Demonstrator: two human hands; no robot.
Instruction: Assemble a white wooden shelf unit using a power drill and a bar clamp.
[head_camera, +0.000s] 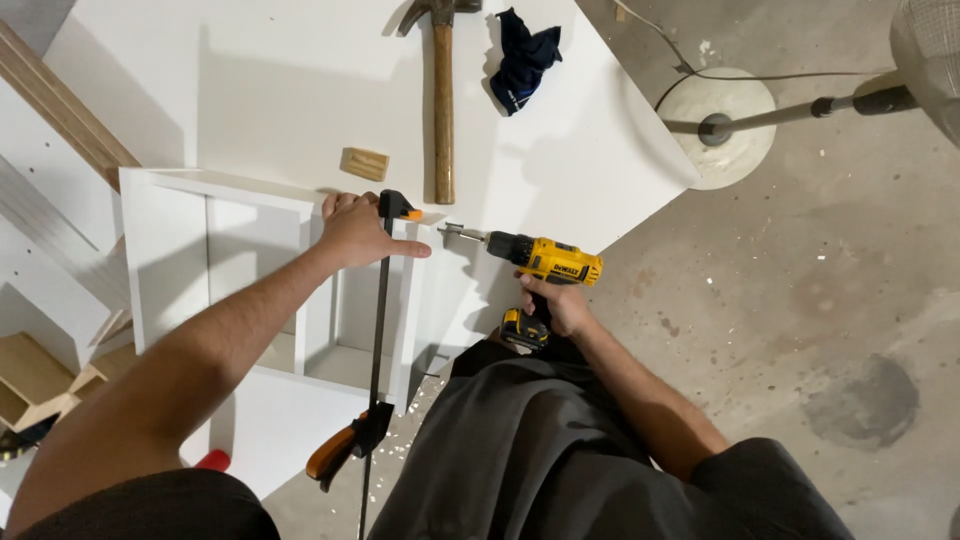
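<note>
Right hand (566, 306) grips drill (543, 258) — bit beside white cabinet (170, 240).

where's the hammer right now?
In the head view, the hammer lies top centre on the white panel, handle pointing toward the person, between the small wooden block on its left and the dark blue cloth on its right.

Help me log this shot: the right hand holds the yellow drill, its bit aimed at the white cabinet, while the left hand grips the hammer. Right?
Not quite. In the head view the left hand presses on the white cabinet beside the bar clamp; the hammer lies untouched. The right hand does hold the yellow drill.
</note>
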